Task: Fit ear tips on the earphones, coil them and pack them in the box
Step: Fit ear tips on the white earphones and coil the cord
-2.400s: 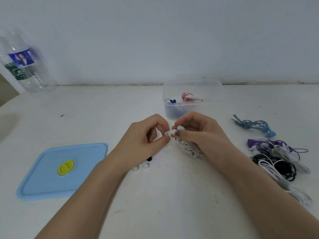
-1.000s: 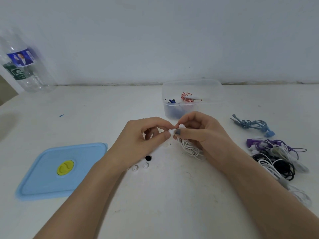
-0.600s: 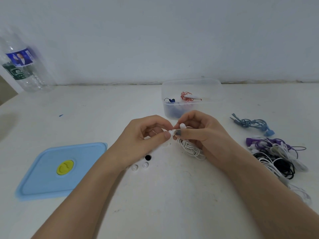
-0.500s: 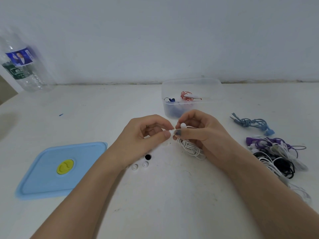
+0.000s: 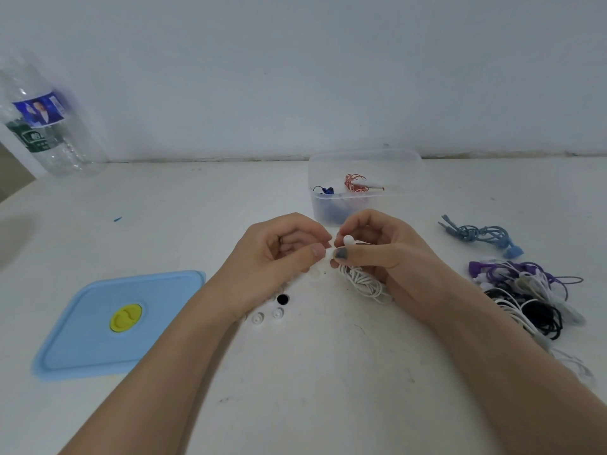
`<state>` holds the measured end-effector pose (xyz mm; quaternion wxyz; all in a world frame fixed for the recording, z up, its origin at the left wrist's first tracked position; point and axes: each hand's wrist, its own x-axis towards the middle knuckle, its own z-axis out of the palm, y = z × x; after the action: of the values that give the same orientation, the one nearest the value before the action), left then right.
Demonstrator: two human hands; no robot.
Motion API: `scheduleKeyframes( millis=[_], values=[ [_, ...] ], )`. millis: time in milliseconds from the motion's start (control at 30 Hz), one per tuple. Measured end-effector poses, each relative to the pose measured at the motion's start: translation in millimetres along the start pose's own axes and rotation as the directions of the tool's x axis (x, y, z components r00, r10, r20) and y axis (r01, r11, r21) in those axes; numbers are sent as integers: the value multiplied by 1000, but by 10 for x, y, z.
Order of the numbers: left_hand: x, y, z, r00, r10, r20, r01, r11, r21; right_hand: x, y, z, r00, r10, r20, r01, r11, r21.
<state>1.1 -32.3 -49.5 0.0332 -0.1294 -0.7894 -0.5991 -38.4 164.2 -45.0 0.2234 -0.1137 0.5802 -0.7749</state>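
My right hand (image 5: 384, 254) grips white earphones (image 5: 363, 282); one bud (image 5: 348, 239) pokes up above the thumb and the loose cable hangs onto the table. My left hand (image 5: 279, 257) pinches a small white ear tip (image 5: 328, 254) between thumb and forefinger, pressed against the earbud held by the right thumb. The clear plastic box (image 5: 364, 165) stands just behind my hands with red and blue earphones inside. Loose ear tips, two white (image 5: 267, 315) and one black (image 5: 282, 298), lie under my left wrist.
The blue lid (image 5: 108, 323) with a yellow valve lies at the left. A teal coiled earphone (image 5: 479, 236) and a tangle of purple, black and white earphones (image 5: 528, 297) lie at the right. A plastic bottle (image 5: 46, 123) stands at the far left by the wall.
My hands stayed together at the table's middle and drifted slightly away from me. The left thumb and forefinger closed tighter, pushing the ear tip against the bud.
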Motion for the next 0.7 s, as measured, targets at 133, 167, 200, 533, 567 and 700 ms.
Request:
scheduleKeyframes(
  millis=[133,167,200,533,567,700],
  values=[
    [11,-5,20,1000,1,-24,-1,1000,6,11,9,-9,1000,-4,-14,4,1000,-19],
    [8,-5,25,1000,6,-29,-6,1000,14,11,10,-10,1000,-5,-17,5,1000,-19],
    [12,-5,21,999,11,-37,-10,1000,25,16,5,-5,1000,-6,-20,6,1000,-13],
    [109,100,15,959,81,-271,-23,977,214,0,-197,96,966,-128,-225,100,986,-132],
    [171,141,-3,948,92,-303,-18,971,238,9,-284,112,959,-156,-238,133,985,-111],
    [498,222,-97,961,37,-274,88,898,430,310,-693,95,925,-202,-320,165,976,-139]
  ],
)
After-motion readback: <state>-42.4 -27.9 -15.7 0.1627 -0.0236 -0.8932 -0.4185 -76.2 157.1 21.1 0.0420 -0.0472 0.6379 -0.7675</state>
